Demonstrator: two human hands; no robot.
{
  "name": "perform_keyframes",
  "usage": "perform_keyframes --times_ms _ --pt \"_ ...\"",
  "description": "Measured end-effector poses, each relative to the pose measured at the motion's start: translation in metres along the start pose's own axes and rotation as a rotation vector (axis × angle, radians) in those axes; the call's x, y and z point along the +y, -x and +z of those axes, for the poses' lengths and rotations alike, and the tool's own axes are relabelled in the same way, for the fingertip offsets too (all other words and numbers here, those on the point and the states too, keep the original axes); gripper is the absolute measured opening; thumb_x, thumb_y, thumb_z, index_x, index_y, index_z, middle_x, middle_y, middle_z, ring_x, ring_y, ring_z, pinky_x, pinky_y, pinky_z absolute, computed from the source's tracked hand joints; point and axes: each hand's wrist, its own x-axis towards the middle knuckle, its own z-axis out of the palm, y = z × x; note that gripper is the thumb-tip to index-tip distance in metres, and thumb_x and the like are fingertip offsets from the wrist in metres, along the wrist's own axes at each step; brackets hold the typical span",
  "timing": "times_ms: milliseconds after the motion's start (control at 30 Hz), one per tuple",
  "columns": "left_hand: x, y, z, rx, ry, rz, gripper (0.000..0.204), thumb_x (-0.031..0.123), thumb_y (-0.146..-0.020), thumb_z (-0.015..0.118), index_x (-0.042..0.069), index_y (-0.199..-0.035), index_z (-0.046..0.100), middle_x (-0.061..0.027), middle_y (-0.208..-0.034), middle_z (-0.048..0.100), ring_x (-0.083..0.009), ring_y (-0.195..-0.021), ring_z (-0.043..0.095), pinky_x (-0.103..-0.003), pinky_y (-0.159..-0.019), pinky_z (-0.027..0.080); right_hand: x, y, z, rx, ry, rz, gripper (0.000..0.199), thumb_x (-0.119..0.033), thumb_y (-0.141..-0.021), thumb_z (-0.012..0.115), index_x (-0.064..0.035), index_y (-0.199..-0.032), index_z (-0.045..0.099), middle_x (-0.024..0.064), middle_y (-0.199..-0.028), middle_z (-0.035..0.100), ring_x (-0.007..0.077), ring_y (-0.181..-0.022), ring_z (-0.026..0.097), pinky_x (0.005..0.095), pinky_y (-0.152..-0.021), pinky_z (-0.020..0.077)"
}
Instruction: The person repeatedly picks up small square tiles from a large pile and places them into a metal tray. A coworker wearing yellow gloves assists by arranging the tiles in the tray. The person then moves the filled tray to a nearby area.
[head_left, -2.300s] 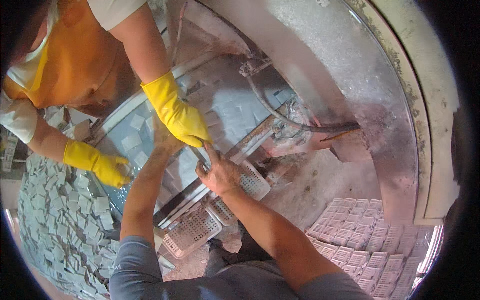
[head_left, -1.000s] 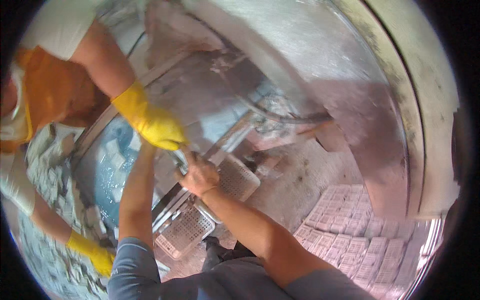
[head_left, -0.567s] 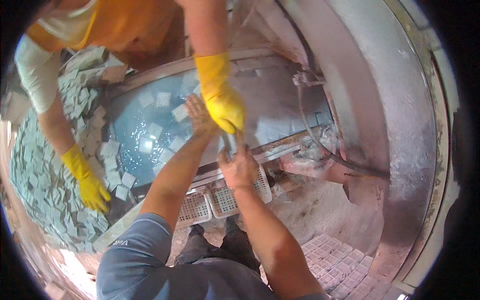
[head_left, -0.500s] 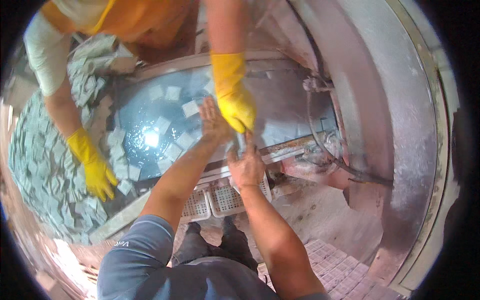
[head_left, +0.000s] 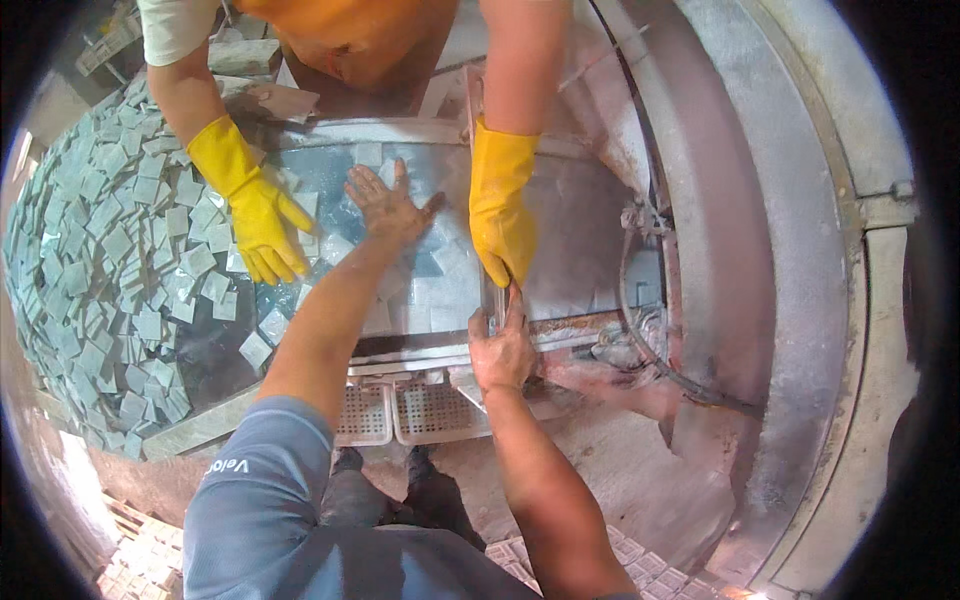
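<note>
My left hand (head_left: pixel 388 208) is open, its fingers spread flat over square pale tiles on a wet, blue-grey surface (head_left: pixel 440 185). Several tiles (head_left: pixel 445 290) sit side by side between it and a narrow metal bar (head_left: pixel 490 298) lying across the surface. At the near edge, my right hand (head_left: pixel 502 352) closes round the near end of that bar. Just beyond it, a co-worker's yellow-gloved hand (head_left: pixel 503 225) also grips the bar. The co-worker's other gloved hand (head_left: pixel 258 220) rests, fingers apart, on loose tiles at the left.
A large heap of square greenish tiles (head_left: pixel 90 270) fills the left side. Two white perforated baskets (head_left: pixel 430 410) stand below the near edge. A dark hose (head_left: pixel 690 390) hangs at the right beside a big curved grey machine casing (head_left: pixel 775 250). Stacked tiles (head_left: pixel 640 560) lie on the floor.
My left hand has moved away from the bar, leftward and farther out, and spread. Tiles now lie together beside the bar. The co-worker's left-side glove has shifted from the heap onto the surface.
</note>
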Motion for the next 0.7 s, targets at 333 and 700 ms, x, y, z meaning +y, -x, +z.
perform_keyframes --times_ms 333,700 --pt "-0.009 0.032 0.008 -0.100 -0.123 0.698 0.090 0.064 -0.096 0.057 0.016 -0.166 0.027 -0.0233 -0.173 0.011 -0.0487 -0.159 0.002 -0.064 -0.126 0.003 -0.016 -0.004 -0.021 -0.051 -0.036 0.104 0.069 -0.037 -0.091 0.067 -0.0098 -0.151 0.049 0.0243 -0.132 0.067 0.0431 -0.111 0.068 0.0499 -0.095 0.0547" --pt "0.012 -0.007 0.025 -0.076 0.008 0.536 0.103 0.071 -0.092 0.055 0.010 -0.167 0.020 -0.0278 -0.172 0.008 -0.0451 -0.160 0.001 -0.062 -0.127 -0.002 -0.009 -0.001 -0.009 -0.028 -0.047 0.074 0.071 -0.037 -0.089 0.070 -0.0124 -0.152 0.049 0.0225 -0.132 0.067 0.0421 -0.112 0.069 0.0477 -0.096 0.0551"
